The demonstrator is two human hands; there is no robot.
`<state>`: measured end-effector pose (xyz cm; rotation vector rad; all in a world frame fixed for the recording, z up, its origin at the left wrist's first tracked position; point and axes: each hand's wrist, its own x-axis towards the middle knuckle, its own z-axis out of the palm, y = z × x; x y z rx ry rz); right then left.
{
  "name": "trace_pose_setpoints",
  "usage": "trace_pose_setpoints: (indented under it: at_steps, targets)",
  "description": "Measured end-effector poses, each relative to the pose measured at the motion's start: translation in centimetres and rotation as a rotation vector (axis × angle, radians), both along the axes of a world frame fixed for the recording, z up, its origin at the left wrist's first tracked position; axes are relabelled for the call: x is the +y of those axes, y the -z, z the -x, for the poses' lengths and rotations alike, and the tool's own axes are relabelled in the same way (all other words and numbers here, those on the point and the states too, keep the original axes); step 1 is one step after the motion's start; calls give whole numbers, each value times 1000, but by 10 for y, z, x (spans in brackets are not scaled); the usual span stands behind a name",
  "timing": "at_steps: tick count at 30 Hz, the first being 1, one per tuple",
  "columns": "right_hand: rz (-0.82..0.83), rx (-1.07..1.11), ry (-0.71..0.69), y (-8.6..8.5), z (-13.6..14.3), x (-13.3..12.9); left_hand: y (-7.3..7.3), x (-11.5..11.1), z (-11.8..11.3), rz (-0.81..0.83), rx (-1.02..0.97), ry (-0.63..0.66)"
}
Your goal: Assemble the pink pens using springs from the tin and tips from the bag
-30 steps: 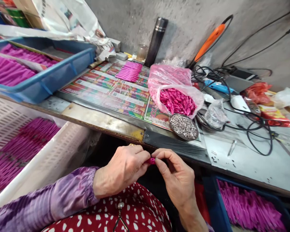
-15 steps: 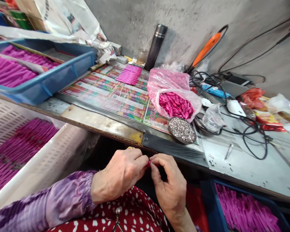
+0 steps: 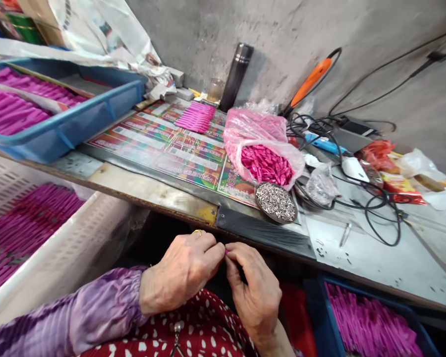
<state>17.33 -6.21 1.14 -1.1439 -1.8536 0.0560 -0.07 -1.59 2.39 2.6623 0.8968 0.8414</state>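
Note:
My left hand (image 3: 186,270) is closed, with a ring on one finger, and its fingertips meet those of my right hand (image 3: 255,287) just in front of the bench edge. Pinched between them is a small magenta piece (image 3: 226,251), mostly covered by the fingers, so its kind cannot be made out. Beyond the hands, a round dish (image 3: 276,202) holds many tiny silver metal parts. Behind it a pink plastic bag (image 3: 260,126) lies with its mouth open, showing small glossy magenta pieces (image 3: 265,164).
A blue tray (image 3: 107,111) of magenta strips stands at left, above a white basket (image 3: 55,248) with more. Another blue bin (image 3: 319,317) is low at right. A row of magenta strips (image 3: 195,117), a dark thermos (image 3: 236,77) and tangled black cables (image 3: 384,218) occupy the bench.
The view has shifted slightly, so the bench items sit a little further left. Both hands keep their pinch on the small magenta piece, with hardly any movement.

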Motion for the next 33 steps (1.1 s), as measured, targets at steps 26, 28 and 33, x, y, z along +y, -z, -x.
trace_pose_setpoints:
  at_steps: [26,28,33]
  targets:
    - [1020,884,-59,-1,1,-1,4,-3,-3,-80,-108,44]
    - [1029,854,-80,-1,0,-2,3,-3,-4,-46,-121,50]
    - [957,866,-71,3,1,-4,4,-1,-6,-11,-146,57]
